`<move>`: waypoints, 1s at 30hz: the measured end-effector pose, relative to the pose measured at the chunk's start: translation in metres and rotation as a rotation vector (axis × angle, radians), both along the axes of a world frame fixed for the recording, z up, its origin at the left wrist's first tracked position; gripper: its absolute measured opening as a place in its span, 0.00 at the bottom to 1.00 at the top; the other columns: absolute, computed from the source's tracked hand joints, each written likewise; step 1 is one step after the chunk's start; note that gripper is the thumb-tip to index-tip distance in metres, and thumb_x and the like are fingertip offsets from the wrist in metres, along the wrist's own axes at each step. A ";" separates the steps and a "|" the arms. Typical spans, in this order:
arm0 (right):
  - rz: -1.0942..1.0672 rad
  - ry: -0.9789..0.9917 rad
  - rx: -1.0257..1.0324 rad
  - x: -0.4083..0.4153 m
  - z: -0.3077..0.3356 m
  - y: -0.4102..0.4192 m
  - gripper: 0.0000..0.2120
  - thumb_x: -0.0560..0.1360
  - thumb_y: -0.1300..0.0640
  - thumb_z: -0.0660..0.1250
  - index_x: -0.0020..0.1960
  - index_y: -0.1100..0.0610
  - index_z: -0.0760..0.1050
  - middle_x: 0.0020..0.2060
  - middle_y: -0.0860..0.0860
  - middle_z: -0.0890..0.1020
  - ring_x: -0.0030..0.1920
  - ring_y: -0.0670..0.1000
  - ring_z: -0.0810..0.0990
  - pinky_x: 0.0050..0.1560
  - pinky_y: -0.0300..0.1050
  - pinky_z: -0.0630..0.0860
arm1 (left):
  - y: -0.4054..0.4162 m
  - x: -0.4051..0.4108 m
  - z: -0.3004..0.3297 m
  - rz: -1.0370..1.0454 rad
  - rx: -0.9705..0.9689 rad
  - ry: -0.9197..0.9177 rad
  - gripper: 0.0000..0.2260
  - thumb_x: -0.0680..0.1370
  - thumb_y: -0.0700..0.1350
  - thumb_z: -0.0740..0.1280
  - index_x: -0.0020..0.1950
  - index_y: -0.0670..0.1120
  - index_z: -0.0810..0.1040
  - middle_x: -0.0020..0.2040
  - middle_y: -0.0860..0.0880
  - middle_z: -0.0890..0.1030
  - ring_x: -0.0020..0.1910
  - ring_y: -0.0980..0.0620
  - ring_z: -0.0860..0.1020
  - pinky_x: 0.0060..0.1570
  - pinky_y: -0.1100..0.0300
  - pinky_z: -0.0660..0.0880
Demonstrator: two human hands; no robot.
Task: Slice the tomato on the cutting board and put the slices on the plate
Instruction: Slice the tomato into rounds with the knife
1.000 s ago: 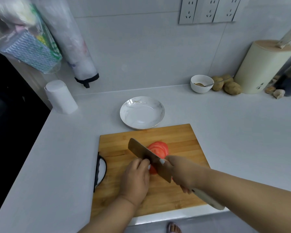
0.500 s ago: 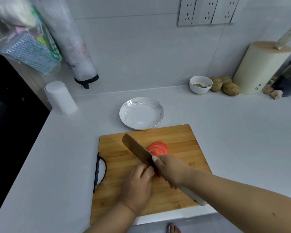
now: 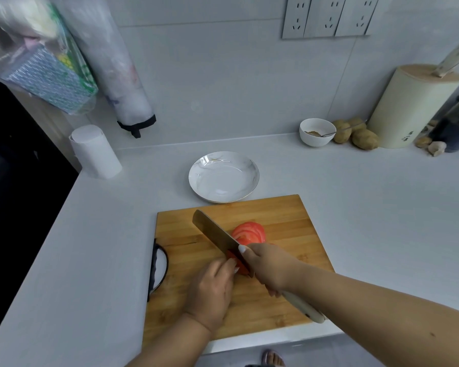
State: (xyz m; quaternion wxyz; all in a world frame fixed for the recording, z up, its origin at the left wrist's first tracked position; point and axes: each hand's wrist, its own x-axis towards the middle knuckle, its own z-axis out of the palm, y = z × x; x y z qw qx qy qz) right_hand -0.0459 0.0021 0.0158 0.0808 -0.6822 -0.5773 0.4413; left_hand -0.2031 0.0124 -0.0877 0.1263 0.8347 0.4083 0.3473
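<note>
Risk, cut to the holding hand: the left hand [image 3: 210, 292] steadies the uncut remainder of the red tomato [image 3: 237, 263] with its fingers [image 3: 229, 266] curled right against the broad steel cleaver blade [image 3: 215, 235]. Judged likely cause: the remainder is small, so little room is left between the fingertips and the edge.
Risk, slip: the remaining piece looks wet and low; if it rolls or slides under the blade, the cut may wander toward the fingers.
Risk, slices disturbed: the fanned red tomato slices [image 3: 251, 231] lie touching the far side of the blade and may be dragged or toppled as the blade lifts.
Left hand state: fingers bent and pressed on the tomato remainder, holding it down, not wrapped around it.
Right hand state: the right hand [image 3: 268, 266] is closed firmly round the pale-handled cleaver, forefinger resting along the blade's spine; the pale handle end [image 3: 306, 309] projects behind the wrist.
Tomato position: on the rectangular bamboo cutting board [image 3: 289, 215], near its middle, the uncut piece between the left fingers and the blade, the cut slices just beyond.
Plate: the round white marbled plate [image 3: 224, 177] sits on the grey tabletop [image 3: 355, 207] just beyond the board's far edge; no slices are on it.
Stage, as judged: slicing nearly finished; transfer not yet begun.
</note>
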 end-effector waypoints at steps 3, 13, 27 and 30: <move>0.007 0.002 -0.004 0.000 0.001 0.001 0.22 0.83 0.42 0.46 0.47 0.56 0.70 0.36 0.61 0.78 0.27 0.56 0.76 0.27 0.46 0.76 | 0.001 0.000 0.001 -0.007 -0.014 0.014 0.08 0.76 0.45 0.61 0.54 0.50 0.75 0.42 0.49 0.80 0.39 0.52 0.78 0.35 0.59 0.76; -0.028 -0.013 -0.023 0.007 0.017 -0.005 0.25 0.82 0.41 0.46 0.49 0.59 0.72 0.33 0.58 0.78 0.24 0.52 0.76 0.26 0.42 0.74 | 0.002 0.002 0.007 0.026 -0.073 0.009 0.10 0.77 0.47 0.60 0.50 0.46 0.80 0.42 0.50 0.81 0.38 0.52 0.79 0.35 0.60 0.77; -0.053 -0.024 -0.078 0.029 0.053 -0.036 0.22 0.81 0.39 0.48 0.39 0.52 0.68 0.31 0.54 0.76 0.21 0.49 0.73 0.25 0.40 0.73 | 0.001 0.004 0.012 0.064 -0.127 0.083 0.07 0.74 0.40 0.70 0.51 0.48 0.79 0.42 0.51 0.81 0.38 0.54 0.79 0.35 0.62 0.78; -0.046 -0.035 -0.085 0.028 0.053 -0.037 0.21 0.81 0.39 0.48 0.39 0.51 0.68 0.31 0.53 0.75 0.20 0.48 0.73 0.25 0.39 0.73 | 0.001 0.005 0.012 0.068 -0.121 0.090 0.07 0.73 0.41 0.70 0.51 0.47 0.80 0.42 0.50 0.81 0.38 0.54 0.79 0.35 0.65 0.77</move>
